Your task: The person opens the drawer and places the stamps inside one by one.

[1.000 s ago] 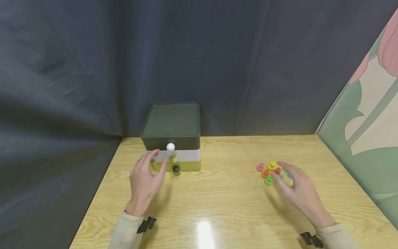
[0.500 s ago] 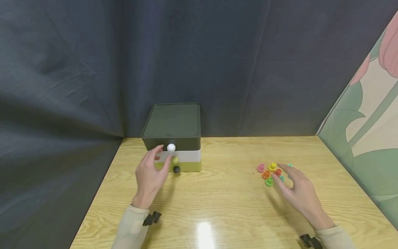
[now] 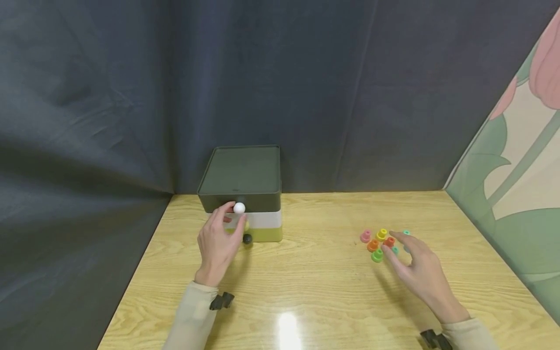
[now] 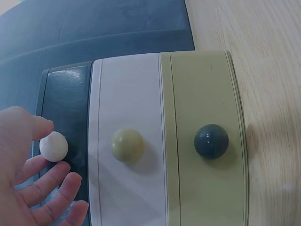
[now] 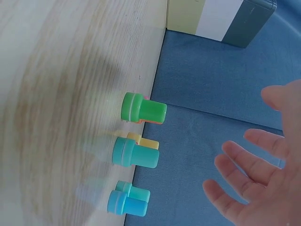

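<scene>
A three-drawer box (image 3: 247, 170) stands at the back left, with a dark green top drawer, a white middle one and an olive bottom one. Each drawer front bears a round knob. My left hand (image 3: 218, 245) has its thumb and fingers on either side of the white knob (image 4: 54, 146) of the top drawer; whether they touch it I cannot tell. The olive knob (image 4: 128, 146) and the dark knob (image 4: 211, 141) sit beside it in the left wrist view. Over the right of the table, my right hand (image 3: 424, 272) hovers with spread fingers near several small coloured peg-shaped plastic pieces (image 5: 153, 111).
The wooden table (image 3: 315, 272) reaches to a dark curtain (image 3: 306, 97) at the back and left. A flower-patterned panel (image 3: 516, 194) borders the right side. All drawers are closed.
My left hand has moved forward and to the right, bringing thumb and fingers up to the white knob. The right hand has stayed almost still above the coloured pieces.
</scene>
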Motion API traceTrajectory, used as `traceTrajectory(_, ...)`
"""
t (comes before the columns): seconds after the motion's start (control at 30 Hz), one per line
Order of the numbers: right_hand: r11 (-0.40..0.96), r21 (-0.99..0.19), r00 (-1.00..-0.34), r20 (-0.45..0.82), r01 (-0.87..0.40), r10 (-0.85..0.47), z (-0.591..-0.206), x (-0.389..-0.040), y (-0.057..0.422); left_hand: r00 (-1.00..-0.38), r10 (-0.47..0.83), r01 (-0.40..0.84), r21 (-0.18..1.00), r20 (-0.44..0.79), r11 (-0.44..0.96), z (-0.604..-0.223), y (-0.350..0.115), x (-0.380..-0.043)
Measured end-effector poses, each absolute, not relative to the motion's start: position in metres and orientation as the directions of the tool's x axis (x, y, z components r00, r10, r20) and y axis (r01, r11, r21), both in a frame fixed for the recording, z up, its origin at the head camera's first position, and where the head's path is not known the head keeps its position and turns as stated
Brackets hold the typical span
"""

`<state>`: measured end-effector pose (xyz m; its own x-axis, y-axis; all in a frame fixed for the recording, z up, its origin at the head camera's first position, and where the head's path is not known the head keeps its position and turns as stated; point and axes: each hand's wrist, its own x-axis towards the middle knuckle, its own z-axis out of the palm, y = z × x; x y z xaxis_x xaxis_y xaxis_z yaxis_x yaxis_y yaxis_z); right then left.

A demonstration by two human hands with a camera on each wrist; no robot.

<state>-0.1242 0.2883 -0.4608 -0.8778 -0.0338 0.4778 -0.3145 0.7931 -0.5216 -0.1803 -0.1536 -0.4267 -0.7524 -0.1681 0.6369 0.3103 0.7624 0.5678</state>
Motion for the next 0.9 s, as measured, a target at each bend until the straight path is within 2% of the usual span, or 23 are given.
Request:
traceTrajectory(0.33,0.794,-0.528,-0.886,0.464,-0.300,-0.026,-0.4611,-0.1245,0.2872,-0.719,-0.167,0.328,0.541,0.675,0.775,-0.4279,-0.1536,-0.1857)
traceTrajectory(0.9,0.791,-0.532,-0.887,0.461,-0.304,-0.031,-0.4621,-0.1258,0.2846,-0.722,-0.153,0.318,0.519,0.675,0.793,-0.4277,-0.1545,-0.1781)
